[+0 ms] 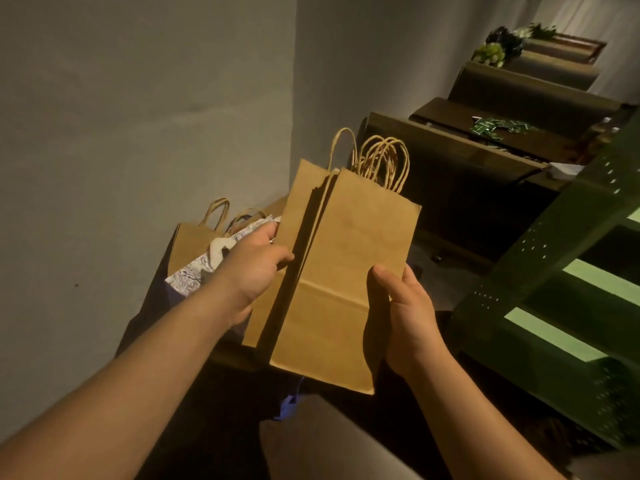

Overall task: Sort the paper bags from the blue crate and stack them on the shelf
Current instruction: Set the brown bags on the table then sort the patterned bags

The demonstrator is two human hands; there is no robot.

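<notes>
Dim corner, grey wall (138, 116), green shelf (568, 271) at right. Right hand (408, 306) clamps flat brown paper bags (346, 271) mid-air, thumb on front. Left hand (256, 268) pinches bundle's left edge. More bags (194, 244) behind, probably in crate.

A: What crowds the left hand (254, 268)?

B: The held bags (339, 271) touch it on its right; more bags (194, 244) in the crate (152, 306) sit just beyond and below it. The wall (138, 116) stands further left, with open air between.

A: And the right hand (408, 306)?

B: The bags fill its left. To its right stands the green shelf (554, 289), near, with a gap between. Ahead, dark furniture (467, 174) blocks the way.
</notes>
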